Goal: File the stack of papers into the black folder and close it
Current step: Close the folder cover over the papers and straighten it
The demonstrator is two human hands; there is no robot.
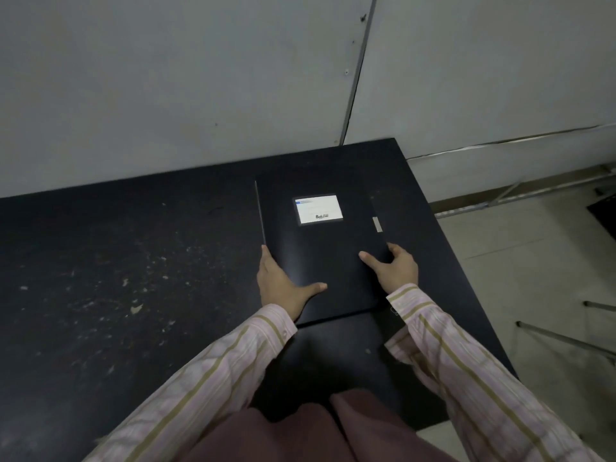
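A black folder [328, 248] lies closed on the black table [133, 261], near the table's right end. It has a white label [319, 210] on its cover and a small grey tab [377, 225] at its right edge. My left hand [283, 285] grips the folder's left edge, thumb on the cover. My right hand [393, 266] holds the right edge, thumb on top as well. No papers are visible.
The table's surface is scuffed with pale flecks on the left. A grey wall [200, 78] stands right behind the table. To the right, beyond the table's edge, is a pale floor with metal bars [566, 338].
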